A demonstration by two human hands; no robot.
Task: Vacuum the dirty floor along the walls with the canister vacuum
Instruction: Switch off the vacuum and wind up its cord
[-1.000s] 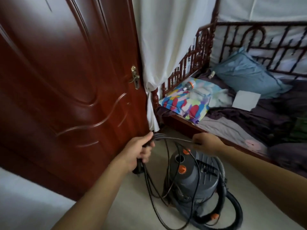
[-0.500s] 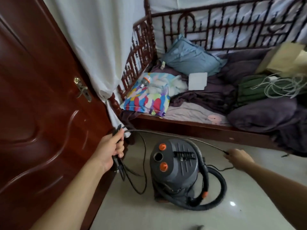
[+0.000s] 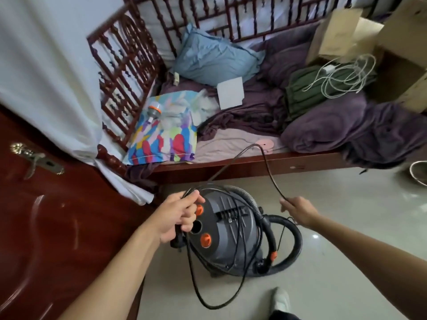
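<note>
Now the right hand is back by the vacuum at 3 o'clock, pinching the cord; the left hand squeezes cord loops at 9 o'clock.

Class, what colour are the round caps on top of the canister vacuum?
Orange caps on the dark grey canister vacuum, clearest in the head view.

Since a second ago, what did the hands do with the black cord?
The right hand pulled the power cord out to the right, then swung back toward the left hand, so the cord now arcs up between them. The left hand kept its grip on the coiled loops. The canister vacuum stayed put.
</note>
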